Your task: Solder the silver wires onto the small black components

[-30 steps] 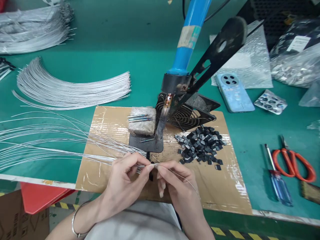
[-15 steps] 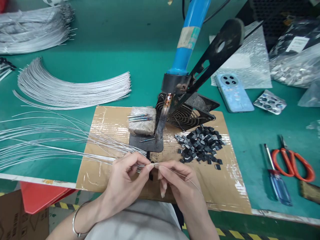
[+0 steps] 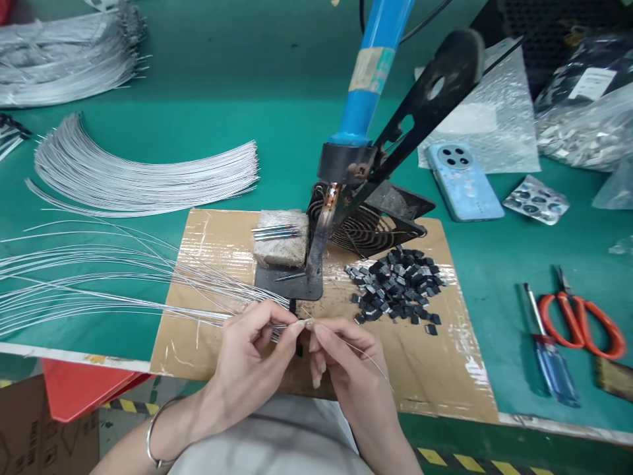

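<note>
Wire [image 3: 366, 357] clamped in right hand [image 3: 352, 359], small part [image 3: 308, 323] in left hand [image 3: 256, 348], inside cardboard [image 3: 435, 373] edges

Light-blue phone [image 3: 472, 188] on the right of the green worktop [image 3: 291, 128], overlapping the bubble-wrap bag [image 3: 509, 142], silver blister-type pack [image 3: 537, 200] just beside it, clear bag of small pale parts [image 3: 573, 142] further right. Nearer the front edge, blue-handled screwdriver [image 3: 556, 373] lies next to orange-handled cutters [image 3: 573, 320], with a brownish block [image 3: 614, 377] just below the cutters, cut off by frame. Below worktop, left: red plastic item [image 3: 74, 389], printed cardboard box [image 3: 49, 435], yellow-black floor tape [image 3: 127, 405], more tape showing lower right.
</note>
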`<state>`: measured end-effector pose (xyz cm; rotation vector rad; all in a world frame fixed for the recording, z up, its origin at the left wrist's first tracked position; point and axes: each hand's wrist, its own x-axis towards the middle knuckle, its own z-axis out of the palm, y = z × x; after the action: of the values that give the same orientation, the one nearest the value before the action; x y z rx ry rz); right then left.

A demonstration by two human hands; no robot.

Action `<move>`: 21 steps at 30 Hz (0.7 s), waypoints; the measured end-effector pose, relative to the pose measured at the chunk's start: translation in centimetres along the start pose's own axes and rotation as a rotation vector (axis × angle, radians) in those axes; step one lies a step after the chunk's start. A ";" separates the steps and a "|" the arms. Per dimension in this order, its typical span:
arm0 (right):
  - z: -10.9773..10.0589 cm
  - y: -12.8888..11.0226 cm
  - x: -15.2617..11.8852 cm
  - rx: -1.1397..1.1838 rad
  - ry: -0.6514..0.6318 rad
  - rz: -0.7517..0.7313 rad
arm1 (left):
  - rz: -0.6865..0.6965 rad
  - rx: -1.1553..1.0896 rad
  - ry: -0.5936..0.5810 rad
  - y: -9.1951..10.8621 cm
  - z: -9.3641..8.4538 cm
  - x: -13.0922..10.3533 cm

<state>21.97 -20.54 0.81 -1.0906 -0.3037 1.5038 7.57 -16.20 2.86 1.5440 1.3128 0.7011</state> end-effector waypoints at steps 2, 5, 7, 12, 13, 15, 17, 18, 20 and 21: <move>-0.1 0.0 0.0 -0.001 0.003 0.000 | 0.007 0.012 0.002 0.0 0.0 0.0; -0.1 0.1 0.1 -0.001 0.007 -0.002 | 0.018 0.025 0.010 0.1 0.1 0.0; 0.0 0.2 0.1 0.001 0.012 -0.003 | 0.028 0.035 0.019 0.0 0.2 0.0; 0.2 0.3 0.1 0.028 0.023 -0.012 | 0.026 0.023 0.032 -0.2 0.4 -0.2; 0.2 0.4 0.0 0.032 0.027 -0.016 | 0.024 0.013 0.038 -0.2 0.5 -0.1; 0.2 0.5 -0.1 0.039 0.030 -0.032 | 0.021 -0.007 0.049 0.0 0.6 0.0; 0.3 0.7 -0.1 0.044 0.030 -0.048 | 0.018 -0.022 0.060 0.2 0.6 0.1; 0.3 0.8 -0.1 0.045 0.029 -0.053 | 0.014 -0.028 0.063 0.3 0.7 0.1; 0.4 1.0 -0.1 0.045 0.029 -0.055 | 0.001 -0.042 0.063 0.4 0.8 0.1; 0.5 1.1 0.0 0.044 0.029 -0.055 | -0.011 -0.052 0.058 0.3 0.8 0.1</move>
<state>20.88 -20.66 0.34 -1.0601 -0.2775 1.4387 8.42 -16.33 2.84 1.4837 1.3342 0.7724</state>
